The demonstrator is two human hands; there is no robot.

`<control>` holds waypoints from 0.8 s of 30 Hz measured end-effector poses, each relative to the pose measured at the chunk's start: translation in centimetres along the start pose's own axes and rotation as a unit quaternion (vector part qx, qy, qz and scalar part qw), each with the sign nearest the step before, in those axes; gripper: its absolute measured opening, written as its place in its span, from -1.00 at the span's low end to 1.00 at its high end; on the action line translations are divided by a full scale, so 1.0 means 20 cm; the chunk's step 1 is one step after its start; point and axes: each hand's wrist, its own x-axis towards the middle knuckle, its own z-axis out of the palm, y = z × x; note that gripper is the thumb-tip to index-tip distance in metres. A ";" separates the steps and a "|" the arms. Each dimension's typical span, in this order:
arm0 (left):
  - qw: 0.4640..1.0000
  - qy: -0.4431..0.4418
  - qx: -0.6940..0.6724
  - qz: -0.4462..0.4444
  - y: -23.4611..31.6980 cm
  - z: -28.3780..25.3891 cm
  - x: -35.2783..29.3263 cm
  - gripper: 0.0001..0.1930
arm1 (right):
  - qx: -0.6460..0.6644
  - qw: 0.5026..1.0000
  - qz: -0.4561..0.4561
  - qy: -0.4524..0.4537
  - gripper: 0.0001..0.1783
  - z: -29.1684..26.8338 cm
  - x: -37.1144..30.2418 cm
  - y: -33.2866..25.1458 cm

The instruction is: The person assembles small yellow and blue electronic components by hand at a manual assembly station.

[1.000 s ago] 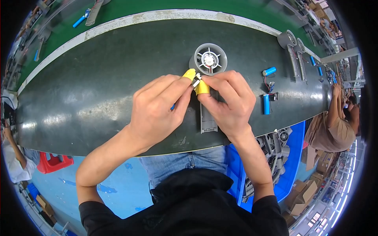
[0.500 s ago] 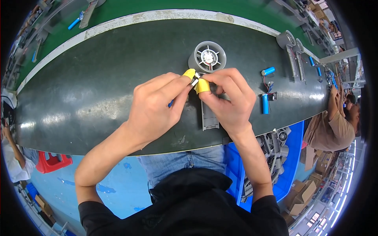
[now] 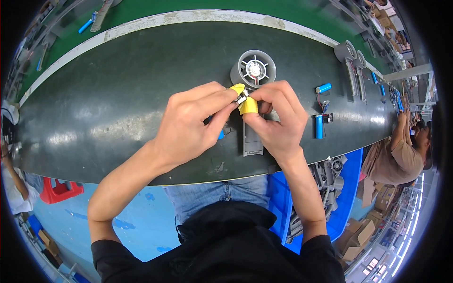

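My left hand (image 3: 191, 120) is closed in a pinch on a small white-and-dark electronic part (image 3: 241, 98), its index fingertip wrapped in yellow. Close against it, my right hand (image 3: 278, 113) has its thumb and index finger pressed together, the thumb wrapped in yellow; what they pinch is hidden. Just beyond my fingers is a round grey fan housing (image 3: 233, 70) with spokes and a pale hub. Its grey trough-like handle (image 3: 253, 141) runs toward me, partly under my right hand. Behind my left fingers a bit of a blue cylinder (image 3: 221, 135) shows.
On the dark table (image 3: 118, 94) to the right lie blue cylindrical batteries (image 3: 319, 126) with wires and a small board. More fan housings (image 3: 345, 51) stand farther right. A blue bin (image 3: 347, 198) of grey parts sits below the edge. A co-worker (image 3: 396, 151) works at far right.
Both hands and the small electronic part appear slightly farther right in the picture, as does the fan housing. My fingers keep the same pinch. More of the blue cylinder shows beneath my left hand.
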 end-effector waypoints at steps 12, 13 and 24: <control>0.999 -0.022 -0.029 -0.009 -0.02 -0.01 0.00 -0.84 | -0.022 1.000 -0.016 0.006 -0.73 0.00 -0.01 -0.01; 1.000 -0.021 -0.020 0.004 -0.02 -0.01 0.00 -0.84 | -0.026 0.999 -0.022 0.008 -0.72 0.00 -0.01 -0.01; 0.997 -0.051 0.011 0.056 -0.04 -0.03 0.01 -0.81 | -0.033 0.998 -0.045 0.001 -0.73 0.00 -0.02 0.02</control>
